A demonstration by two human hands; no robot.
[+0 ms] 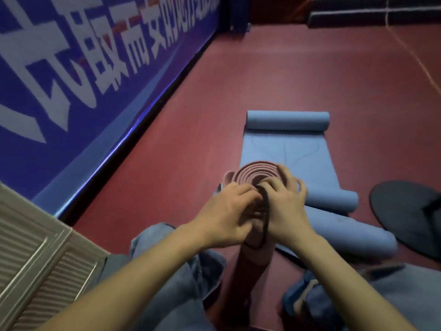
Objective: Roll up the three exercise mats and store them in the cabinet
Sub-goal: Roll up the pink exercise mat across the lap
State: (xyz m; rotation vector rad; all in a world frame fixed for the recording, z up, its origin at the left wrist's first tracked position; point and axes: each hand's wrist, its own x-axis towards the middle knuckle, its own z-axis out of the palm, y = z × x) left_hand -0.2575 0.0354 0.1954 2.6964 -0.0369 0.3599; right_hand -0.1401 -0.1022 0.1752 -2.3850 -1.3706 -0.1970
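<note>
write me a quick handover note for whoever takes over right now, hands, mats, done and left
Left hand and right hand: both grip the top end of the rolled pink mat, working a dark band around it.
Pink mat: rolled, standing on end between the knees.
Blue mat: lying on the floor, only its ends curled.
Another blue roll lies beside it.
Cabinet: louvred doors at lower left.
Left: secure band, roll blue mat, store all.

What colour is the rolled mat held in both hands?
Dusty pink rolled mat, seen end-on in the head view.

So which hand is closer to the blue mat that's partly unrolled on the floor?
Right. The right hand holds the pink rolled mat on the side facing the blue mat, fingers overlapping it in view; the left hand is on the roll's far side.
</note>
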